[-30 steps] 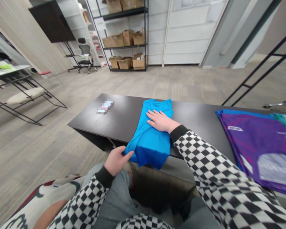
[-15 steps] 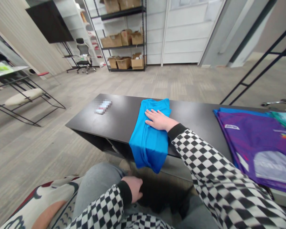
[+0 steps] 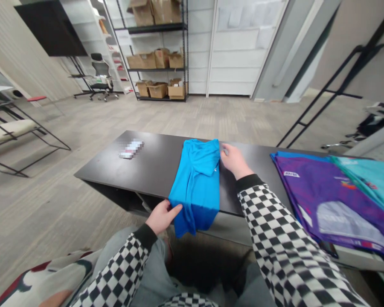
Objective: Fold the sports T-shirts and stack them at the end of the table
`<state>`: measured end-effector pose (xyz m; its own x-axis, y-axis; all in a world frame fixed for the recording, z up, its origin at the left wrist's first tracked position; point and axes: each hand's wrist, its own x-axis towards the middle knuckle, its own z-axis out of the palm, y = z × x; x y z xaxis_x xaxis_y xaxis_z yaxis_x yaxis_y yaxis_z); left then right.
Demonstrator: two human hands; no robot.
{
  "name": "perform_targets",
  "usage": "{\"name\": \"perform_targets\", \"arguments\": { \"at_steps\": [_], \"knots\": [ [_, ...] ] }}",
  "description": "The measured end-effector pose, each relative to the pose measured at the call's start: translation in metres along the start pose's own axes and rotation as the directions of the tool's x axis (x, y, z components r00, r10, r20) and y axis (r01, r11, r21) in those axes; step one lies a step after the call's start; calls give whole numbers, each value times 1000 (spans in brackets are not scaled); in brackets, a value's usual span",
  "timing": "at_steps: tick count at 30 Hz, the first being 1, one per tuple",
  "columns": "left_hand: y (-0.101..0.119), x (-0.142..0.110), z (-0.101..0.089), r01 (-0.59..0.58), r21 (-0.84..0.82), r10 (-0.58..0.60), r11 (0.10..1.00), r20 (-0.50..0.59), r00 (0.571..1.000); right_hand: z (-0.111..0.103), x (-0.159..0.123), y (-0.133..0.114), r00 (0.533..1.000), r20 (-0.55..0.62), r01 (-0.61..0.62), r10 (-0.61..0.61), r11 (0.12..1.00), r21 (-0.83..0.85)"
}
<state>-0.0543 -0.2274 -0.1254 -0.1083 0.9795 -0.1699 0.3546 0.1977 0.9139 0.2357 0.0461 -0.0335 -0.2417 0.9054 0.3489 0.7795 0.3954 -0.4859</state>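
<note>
A bright blue shirt [image 3: 198, 187], folded into a narrow strip, lies across the dark table, its lower end hanging over the front edge. My left hand [image 3: 161, 217] is at the shirt's left edge by the table front, thumb over the cloth and fingers along the edge, seeming to pinch it. Beside the shirt's upper right edge is my right hand [image 3: 236, 161], fingers curved and slightly apart, with nothing visible between them. A sleeve-like flap lies folded on the shirt's upper part.
A phone-like item [image 3: 131, 149], blurred out, lies on the left of the dark table [image 3: 150, 170]. Purple [image 3: 326, 200] and teal [image 3: 368, 175] garments are stacked at the right. Behind stand a shelf rack [image 3: 160, 68] with cardboard boxes and an office chair [image 3: 100, 76].
My right hand has moved off the shirt's top to its right edge. My left hand has come up from my lap to the shirt's lower left edge. The camera view has shifted slightly.
</note>
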Motion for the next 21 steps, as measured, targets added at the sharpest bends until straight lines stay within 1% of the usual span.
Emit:
{"name": "perform_targets", "arguments": {
  "at_steps": [2,3,5,7,9,10,11,12,13,14,15,16,17,18,19,21],
  "knots": [
    [-3,0,7,24,-165,-18,986,43,999,-1,-3,7,997,9,-72,72,997,-24],
    [-4,0,9,34,-224,-19,974,69,997,-1,-4,8,996,9,-84,84,996,-21],
    [-6,-1,10,63,-315,-23,947,128,991,0,-9,3,998,-13,-61,61,998,26],
    [-10,-1,9,131,-381,-59,915,194,979,-3,-20,-8,997,-73,-9,17,993,115],
    [-17,0,8,233,-406,-130,884,265,956,-14,-43,-23,989,-147,38,-5,974,225],
    [-22,1,9,284,-400,-171,871,295,940,-21,-60,-30,987,-161,49,-2,956,288],
    [-27,3,9,327,-384,-209,864,316,925,-29,-80,-37,989,-150,44,11,933,357],
    [-31,4,10,359,-361,-243,861,328,913,-37,-104,-43,994,-103,19,28,904,428],
    [-36,5,11,380,-336,-270,861,331,904,-43,-130,-48,999,-8,-34,44,864,503],
    [-39,5,12,391,-315,-286,865,331,899,-48,-157,-51,992,109,-120,70,820,560],
    [-42,5,12,393,-295,-292,871,333,897,-49,-184,-52,969,231,-214,93,783,583],
    [-44,4,12,388,-277,-289,879,336,896,-47,-210,-52,932,345,-300,110,769,565],
    [-45,2,11,380,-260,-283,888,342,896,-41,-233,-49,892,430,-368,140,778,510],
    [-45,-1,10,372,-248,-276,895,347,896,-32,-253,-45,852,490,-420,186,800,428],
    [-44,-6,8,364,-246,-269,898,348,898,-21,-269,-41,820,522,-447,235,833,327],
    [-41,-21,5,358,-286,-253,889,347,903,7,-292,-31,788,532,-454,309,876,164]
  ]
}}
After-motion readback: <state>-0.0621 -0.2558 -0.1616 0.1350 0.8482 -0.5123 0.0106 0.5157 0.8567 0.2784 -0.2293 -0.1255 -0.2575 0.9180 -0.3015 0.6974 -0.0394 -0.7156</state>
